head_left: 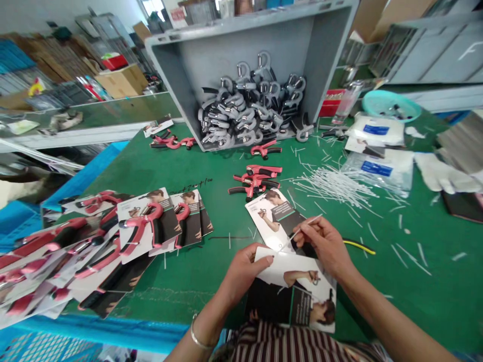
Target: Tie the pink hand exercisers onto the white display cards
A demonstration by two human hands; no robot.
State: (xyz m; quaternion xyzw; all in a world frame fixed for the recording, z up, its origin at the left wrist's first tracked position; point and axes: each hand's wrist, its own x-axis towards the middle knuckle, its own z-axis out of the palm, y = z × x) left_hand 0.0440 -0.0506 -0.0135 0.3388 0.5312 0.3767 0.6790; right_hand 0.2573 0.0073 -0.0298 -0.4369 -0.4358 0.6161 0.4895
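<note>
My left hand (245,269) pinches the edge of a printed backing card (302,289), thumb on top, just above the table's front edge. Between the fingertips of my right hand (322,244) is a thin white cable tie (302,227), its lower end near the card's edge. Another printed card (269,216) lies flat just beyond my hands, partly covered by them. Farther up sits a small pile of red and black hand grip exercisers (254,181). To the right spreads a heap of loose white cable ties (334,186).
A grey crate (249,30) on its side holds many grey hand grips (241,113). At left, carded red hand grips (139,226) lie in an overlapping pile. Plastic bags (377,168), a white glove (445,173) and a turquoise bowl (390,104) are at right. A yellow-handled tool (360,246) lies beside my right hand.
</note>
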